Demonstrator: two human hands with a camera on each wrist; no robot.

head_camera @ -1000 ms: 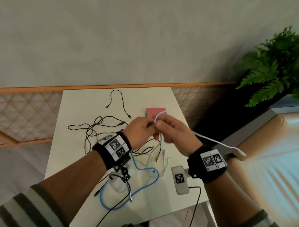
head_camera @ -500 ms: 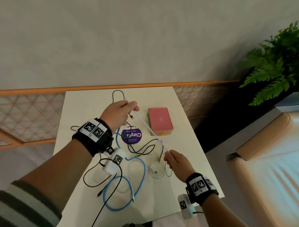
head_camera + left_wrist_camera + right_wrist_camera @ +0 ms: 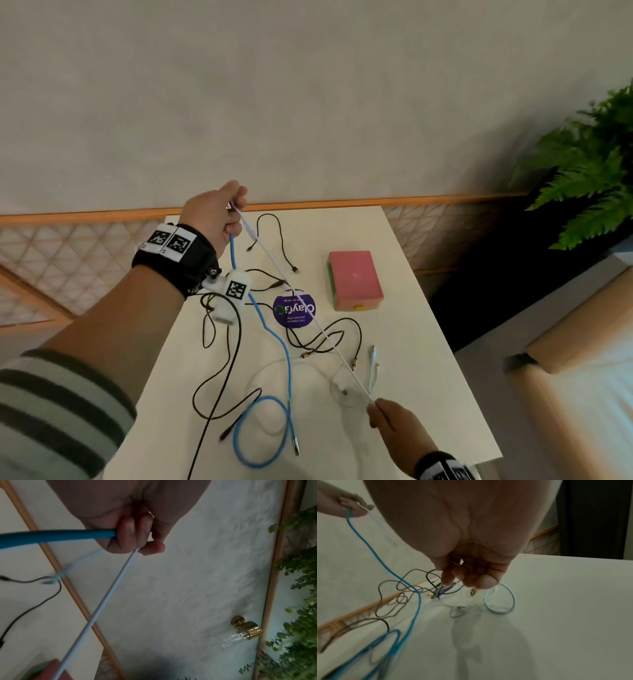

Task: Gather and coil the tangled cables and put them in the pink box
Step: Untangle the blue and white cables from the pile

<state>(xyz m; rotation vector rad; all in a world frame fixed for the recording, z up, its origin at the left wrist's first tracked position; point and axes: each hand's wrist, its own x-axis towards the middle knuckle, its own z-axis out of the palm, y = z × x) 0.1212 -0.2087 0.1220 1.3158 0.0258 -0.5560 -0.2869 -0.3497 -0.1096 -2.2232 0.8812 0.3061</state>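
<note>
A thin white cable [image 3: 301, 310] runs taut between my two hands above the table. My left hand [image 3: 219, 216], raised at the table's far left, pinches its upper end [image 3: 109, 589] and also grips a blue cable [image 3: 56, 537]. The blue cable [image 3: 284, 356] hangs down to a loop near the front edge. My right hand [image 3: 385, 411], low at the front right, pinches the white cable's other end. The pink box [image 3: 354, 279] sits closed at the right of the table. Several black cables [image 3: 325, 339] lie tangled on the table.
A round purple sticker [image 3: 294, 310] lies left of the pink box. A clear cable loop [image 3: 346, 390] and a white connector [image 3: 373, 359] lie by my right hand. A fern [image 3: 589, 171] stands to the right, and a beige sofa [image 3: 582, 394] is beside the white table [image 3: 428, 342].
My left hand has risen up and away with the white and blue cables. My right hand has drawn back toward the front edge, stretching the white cable tight.
</note>
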